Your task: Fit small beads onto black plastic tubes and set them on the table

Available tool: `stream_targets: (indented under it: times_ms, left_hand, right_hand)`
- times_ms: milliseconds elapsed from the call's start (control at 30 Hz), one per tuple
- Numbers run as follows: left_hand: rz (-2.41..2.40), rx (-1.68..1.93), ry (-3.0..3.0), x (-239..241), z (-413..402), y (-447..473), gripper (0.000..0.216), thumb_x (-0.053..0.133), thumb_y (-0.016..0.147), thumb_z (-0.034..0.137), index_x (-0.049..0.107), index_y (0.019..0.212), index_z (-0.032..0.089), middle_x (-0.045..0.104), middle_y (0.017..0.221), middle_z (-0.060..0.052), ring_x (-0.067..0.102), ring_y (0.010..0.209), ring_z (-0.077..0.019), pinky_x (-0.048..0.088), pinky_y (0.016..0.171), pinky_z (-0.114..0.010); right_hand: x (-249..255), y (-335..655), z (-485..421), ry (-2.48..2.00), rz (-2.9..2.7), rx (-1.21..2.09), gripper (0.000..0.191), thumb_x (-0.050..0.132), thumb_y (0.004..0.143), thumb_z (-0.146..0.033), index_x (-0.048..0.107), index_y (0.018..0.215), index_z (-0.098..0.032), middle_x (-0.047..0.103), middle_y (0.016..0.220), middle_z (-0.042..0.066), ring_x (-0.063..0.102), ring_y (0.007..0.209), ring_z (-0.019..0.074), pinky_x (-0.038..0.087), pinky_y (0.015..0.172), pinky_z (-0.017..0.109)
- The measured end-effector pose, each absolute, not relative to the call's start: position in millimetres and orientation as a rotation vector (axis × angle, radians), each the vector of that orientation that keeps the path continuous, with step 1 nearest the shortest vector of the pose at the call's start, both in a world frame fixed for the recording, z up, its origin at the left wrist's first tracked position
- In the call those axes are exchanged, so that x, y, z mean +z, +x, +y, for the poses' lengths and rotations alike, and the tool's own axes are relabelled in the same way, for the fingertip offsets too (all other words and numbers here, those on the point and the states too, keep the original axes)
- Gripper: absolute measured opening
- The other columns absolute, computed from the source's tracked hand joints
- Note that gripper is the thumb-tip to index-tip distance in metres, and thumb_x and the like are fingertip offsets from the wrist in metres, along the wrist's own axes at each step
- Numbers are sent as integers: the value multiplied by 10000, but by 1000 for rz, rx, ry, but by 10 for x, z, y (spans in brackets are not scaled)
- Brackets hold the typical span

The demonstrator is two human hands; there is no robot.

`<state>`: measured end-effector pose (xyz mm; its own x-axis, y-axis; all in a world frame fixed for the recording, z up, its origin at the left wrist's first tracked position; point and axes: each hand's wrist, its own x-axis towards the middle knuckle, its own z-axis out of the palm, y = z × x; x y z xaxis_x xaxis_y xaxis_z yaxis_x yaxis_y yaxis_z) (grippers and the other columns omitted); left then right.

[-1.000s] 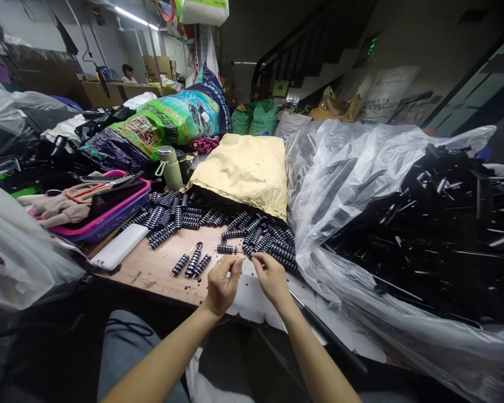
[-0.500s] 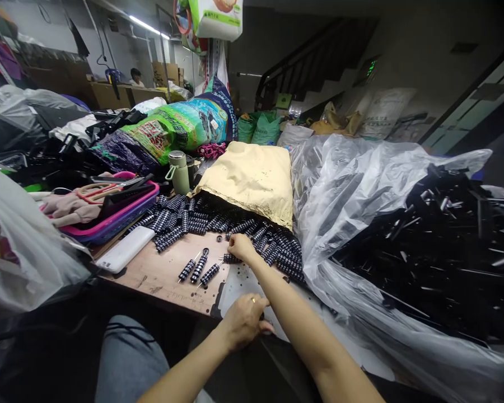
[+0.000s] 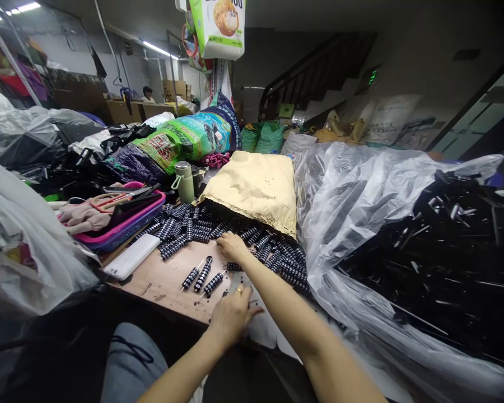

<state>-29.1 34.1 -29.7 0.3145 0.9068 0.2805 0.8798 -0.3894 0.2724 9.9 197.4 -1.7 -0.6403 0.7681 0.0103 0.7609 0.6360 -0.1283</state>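
Observation:
My right hand (image 3: 232, 247) reaches to the front of a pile of black cylinders with rows of white marks (image 3: 281, 260). Its fingers are curled together close to the tabletop, and what they hold, if anything, is hidden. Nearer to me, my left hand (image 3: 232, 312), with a ring on one finger, is low over a pale sheet (image 3: 262, 330). Its fingers are bent with the thumb stretched out; a thin dark line shows by the thumb, too small to name. Left of the hands lie three black cylinders (image 3: 203, 274) with thin metal pins at their ends. One more cylinder (image 3: 234, 267) lies under my right wrist.
A pink basket (image 3: 162, 201) with scissors stands left, beside a white phone-like slab (image 3: 132, 256) and a green bottle (image 3: 185, 184). A cream sack (image 3: 256, 179) lies behind the pile. On the right bulges a clear plastic bag (image 3: 331, 196) of black parts. A person (image 3: 148, 95) is far back.
My right hand has shifted left and covers the spot where a small black ring lay. My left hand has moved forward and left. The whole view has tilted up slightly.

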Motion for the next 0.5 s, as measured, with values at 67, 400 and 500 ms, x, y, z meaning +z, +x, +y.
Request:
stream_targets:
  times_ms: [67, 400, 500]
  left_hand:
    - [1996, 485, 2338, -236, 403, -429, 241, 478, 828, 318, 525, 1007, 164, 561, 934, -93, 601, 691, -193, 478, 562, -285]
    - [2359, 244, 2275, -324, 715, -972, 399, 327, 761, -46, 593, 972, 162, 587, 1016, -121, 608, 787, -203, 508, 602, -290]
    - [2406, 274, 2238, -244, 775, -1156, 294, 355, 829, 78, 551, 1039, 136, 567, 1044, -151, 610, 762, -207, 493, 605, -300]
  right_hand:
    - [-47, 64, 2004, -1298, -2800, 148, 246, 383, 865, -190, 624, 909, -165, 567, 987, 94, 438, 986, 195, 351, 787, 283]
    - [-65, -11, 2058, -1247, -2617, 240, 160, 464, 770, -78, 608, 736, -140, 625, 778, 96, 523, 865, 201, 352, 794, 322]
    - [-63, 39, 1989, -1274, -2445, 402, 129, 519, 725, -79, 593, 808, -145, 618, 883, 85, 531, 889, 188, 366, 807, 313]
